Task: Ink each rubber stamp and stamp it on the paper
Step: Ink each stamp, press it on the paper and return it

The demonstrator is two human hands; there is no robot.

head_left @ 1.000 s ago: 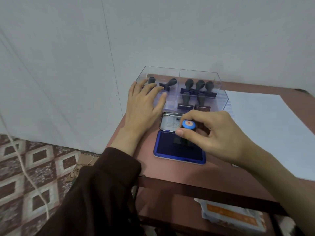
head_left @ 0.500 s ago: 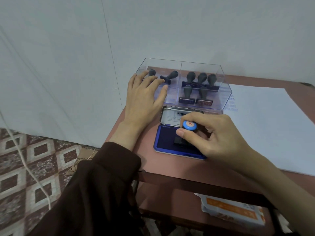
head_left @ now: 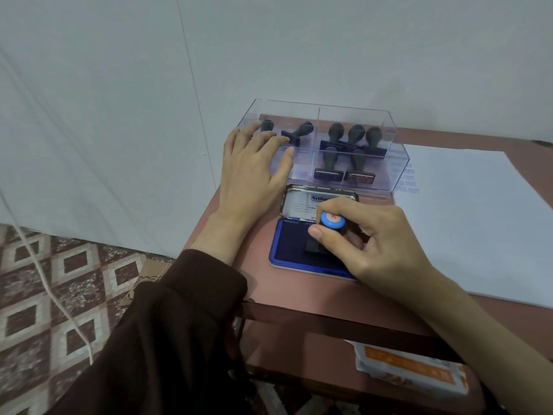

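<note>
My right hand (head_left: pixel 377 244) pinches a stamp with a blue round top (head_left: pixel 333 220), its black base pressed on the blue ink pad (head_left: pixel 291 245). The pad's lid (head_left: pixel 302 203) stands open behind it. My left hand (head_left: pixel 254 169) lies flat with straight fingers on the table and against the front left of a clear plastic box (head_left: pixel 389 136). Inside the box stand several dark-handled rubber stamps (head_left: pixel 338 139). A white paper sheet (head_left: pixel 478 220) lies to the right, with faint blue prints (head_left: pixel 405 178) near its upper left corner.
The reddish-brown table (head_left: pixel 299 292) stands against a white wall. On its lower shelf lies an orange and white packet (head_left: pixel 413 372). A tiled floor with a white cable (head_left: pixel 57 304) is at the left.
The view has shifted slightly. My right hand stays on the ink pad with the stamp, its grip a little lower. My left hand has not moved from the box.
</note>
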